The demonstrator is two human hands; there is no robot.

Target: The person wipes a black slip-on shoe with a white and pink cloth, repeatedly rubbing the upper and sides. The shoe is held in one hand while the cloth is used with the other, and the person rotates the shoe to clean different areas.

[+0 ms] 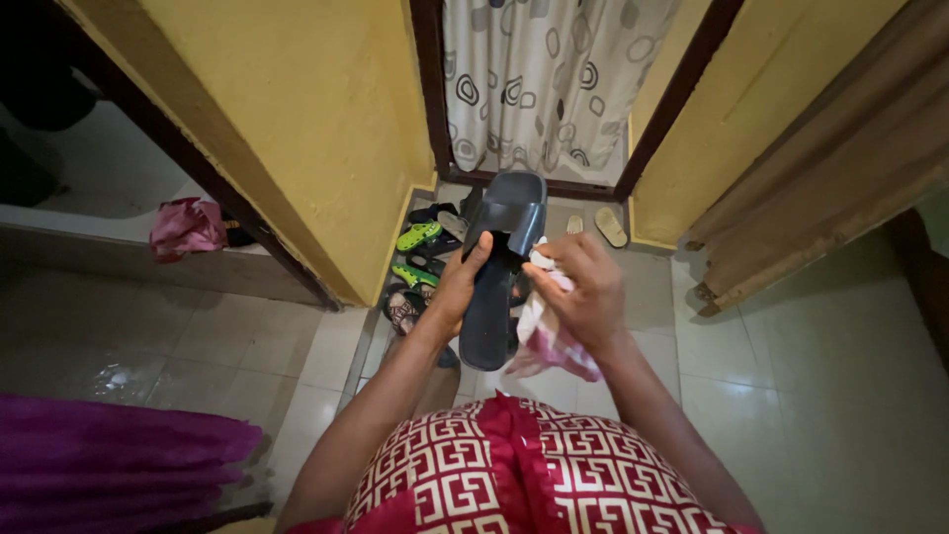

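A tiled floor meets yellow walls and a patterned curtain. At far left lies a pink cloth; nearer the doorway, several shoes sit on the floor. The left hand grips a dark slide sandal upright at chest height. The right hand presses a bunched white-and-pink rag against the sandal's side.

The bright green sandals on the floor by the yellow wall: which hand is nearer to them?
Left. The left hand, gripping the dark slide sandal, is just right of the green sandals; the right hand, holding a cloth, is beyond the sandal.
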